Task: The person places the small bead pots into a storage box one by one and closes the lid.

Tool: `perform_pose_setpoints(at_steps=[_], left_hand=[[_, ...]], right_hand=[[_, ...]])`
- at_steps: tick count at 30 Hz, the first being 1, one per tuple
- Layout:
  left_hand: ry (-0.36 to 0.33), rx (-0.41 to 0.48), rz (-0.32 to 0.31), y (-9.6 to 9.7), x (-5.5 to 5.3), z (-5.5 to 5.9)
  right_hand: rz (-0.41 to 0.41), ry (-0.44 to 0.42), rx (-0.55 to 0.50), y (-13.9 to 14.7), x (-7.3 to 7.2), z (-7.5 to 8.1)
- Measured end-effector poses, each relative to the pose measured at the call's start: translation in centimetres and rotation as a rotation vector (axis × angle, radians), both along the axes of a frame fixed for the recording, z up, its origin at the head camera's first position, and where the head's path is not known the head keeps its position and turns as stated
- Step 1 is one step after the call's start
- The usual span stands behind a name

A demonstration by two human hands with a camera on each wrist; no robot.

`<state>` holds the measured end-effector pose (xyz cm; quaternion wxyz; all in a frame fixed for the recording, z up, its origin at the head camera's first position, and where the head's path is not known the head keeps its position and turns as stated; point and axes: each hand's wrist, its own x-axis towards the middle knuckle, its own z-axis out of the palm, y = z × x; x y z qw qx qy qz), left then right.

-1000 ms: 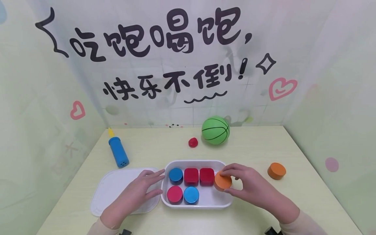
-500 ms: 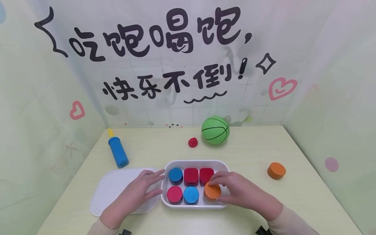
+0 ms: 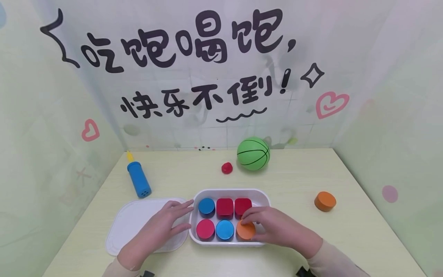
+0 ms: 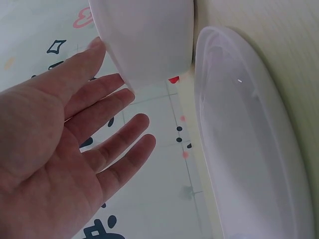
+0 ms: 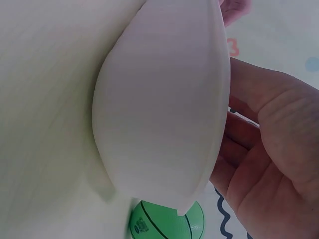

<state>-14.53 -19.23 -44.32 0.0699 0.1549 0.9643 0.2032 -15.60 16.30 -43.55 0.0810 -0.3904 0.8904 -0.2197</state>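
In the head view my right hand (image 3: 277,227) reaches over the right end of a white plastic box (image 3: 194,236) and pinches an orange round block (image 3: 246,230) in the front row. Left of it are a light-blue round block (image 3: 225,229) and a pinkish-red one (image 3: 205,229). Behind them sit a darker blue round block (image 3: 206,206) and two red square blocks (image 3: 225,207). My left hand (image 3: 166,221) has its fingers extended, tips at the box's left rim; the left wrist view shows its thumb against the wall. The right fingertips are hidden behind the box wall in the right wrist view.
A white lid (image 3: 129,223) lies under my left forearm. A second orange round block (image 3: 325,201) stands on the table at right. Towards the back are a blue hand pump (image 3: 139,180), a small red item (image 3: 227,168) and a green ball (image 3: 253,154).
My right hand has moved left and nearer the front with the orange round block, from the box's right end to beside the light-blue one. My left hand has stayed put.
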Motion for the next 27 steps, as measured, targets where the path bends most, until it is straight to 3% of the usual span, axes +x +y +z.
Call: perform_pose_setpoints(at_steps=[19,27], left_hand=[[0.014,-0.004,-0.021,0.3,-0.3,0.0],[-0.008,-0.006,0.0,0.2,0.0,0.2]], right_hand=[[-0.013,-0.034,0.02,-0.1,-0.3,-0.2],[-0.049,-0.054,-0.04,0.9,0.4,0.3]])
